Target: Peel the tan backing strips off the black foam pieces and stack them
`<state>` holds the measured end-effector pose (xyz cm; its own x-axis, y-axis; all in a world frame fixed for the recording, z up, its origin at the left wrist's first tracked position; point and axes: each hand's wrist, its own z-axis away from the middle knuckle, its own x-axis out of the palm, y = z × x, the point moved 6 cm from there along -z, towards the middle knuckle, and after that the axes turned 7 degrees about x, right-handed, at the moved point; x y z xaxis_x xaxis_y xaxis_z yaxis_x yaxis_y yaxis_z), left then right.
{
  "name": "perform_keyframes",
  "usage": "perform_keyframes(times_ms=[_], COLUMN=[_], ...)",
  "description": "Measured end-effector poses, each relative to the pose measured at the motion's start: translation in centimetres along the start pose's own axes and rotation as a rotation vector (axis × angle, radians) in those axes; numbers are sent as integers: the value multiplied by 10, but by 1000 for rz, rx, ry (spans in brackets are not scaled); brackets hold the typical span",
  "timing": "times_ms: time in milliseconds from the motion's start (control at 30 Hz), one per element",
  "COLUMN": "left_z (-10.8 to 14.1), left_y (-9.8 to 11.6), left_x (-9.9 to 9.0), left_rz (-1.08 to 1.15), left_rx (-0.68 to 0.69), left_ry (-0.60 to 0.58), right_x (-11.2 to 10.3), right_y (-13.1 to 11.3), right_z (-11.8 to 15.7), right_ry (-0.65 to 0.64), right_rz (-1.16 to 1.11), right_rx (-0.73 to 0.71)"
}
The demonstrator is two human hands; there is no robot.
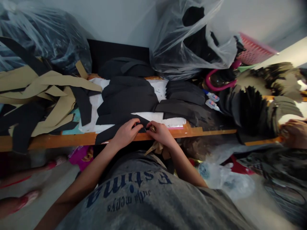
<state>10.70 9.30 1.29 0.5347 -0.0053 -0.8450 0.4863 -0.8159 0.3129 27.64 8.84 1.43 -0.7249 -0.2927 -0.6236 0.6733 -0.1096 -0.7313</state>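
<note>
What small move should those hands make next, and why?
Perhaps the left hand should steady the black strip against the table: the strip lies over the orange edge, partly hidden by that hand, and the right hand is close by, fingers bent inward.

The stacked pieces (129, 95) are black (the basket (257, 51), pink).

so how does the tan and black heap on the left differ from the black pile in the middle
The heap mixes tan and black, while the pile shows only black. The heap's strips cross at many angles; the pile's pieces overlap in roughly aligned layers. Both consist of flat pieces lying on the table.
</note>
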Motion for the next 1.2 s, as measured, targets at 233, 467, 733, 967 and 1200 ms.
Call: perform_keyframes(times_ms=[233, 467, 733, 967, 1200], left_z=[1, 0, 7, 7, 7], left_y=[4, 7, 4, -1, 0], left_x=[-4, -11, -15, -22, -19], left_rz=[2, -2, 58, 143, 123], left_rx=[55, 75, 60, -9, 24], left_ry=[34, 53, 102, 168, 151], right_x=[2, 1, 6, -2, -2], right_y=[-2, -10, -1, -6, -30], right_z=[-2, 0, -8, -3, 9], right_ry=[-10, -72, -88, -6, 127], right_rz=[-17, -34, -190, -226, 25], right_rx=[-46, -70, 50, 21, -91])
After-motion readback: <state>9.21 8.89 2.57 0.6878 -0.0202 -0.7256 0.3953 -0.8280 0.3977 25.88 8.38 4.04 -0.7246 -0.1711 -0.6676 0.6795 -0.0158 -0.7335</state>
